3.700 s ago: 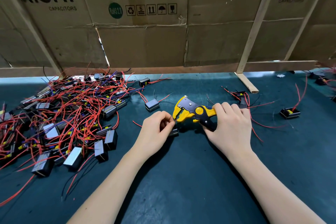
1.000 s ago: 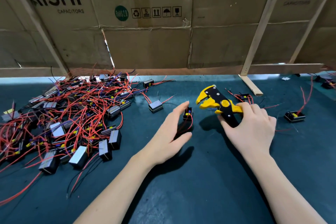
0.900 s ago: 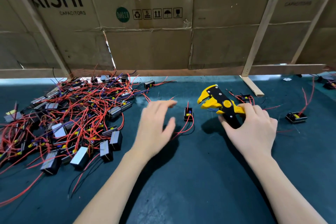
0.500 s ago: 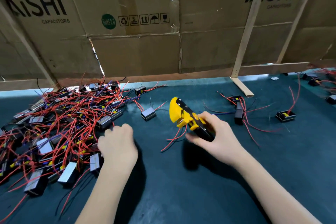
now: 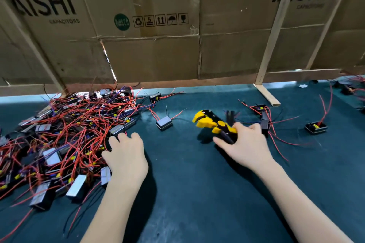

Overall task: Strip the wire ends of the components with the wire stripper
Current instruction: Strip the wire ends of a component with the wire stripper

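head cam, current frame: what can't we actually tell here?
- Left hand: its fingertips lie behind its own knuckles at the edge of the pile of parts; whether it grips one cannot be told.
- Wire stripper in the right hand: motion blur hides the jaws.
- Parts far right: cut by the frame edge.
- Bare wire ends: too small to see.

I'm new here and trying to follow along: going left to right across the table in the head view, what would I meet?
Pile of wired components → left hand → lone component → yellow wire stripper → right hand → black component with a yellow part.
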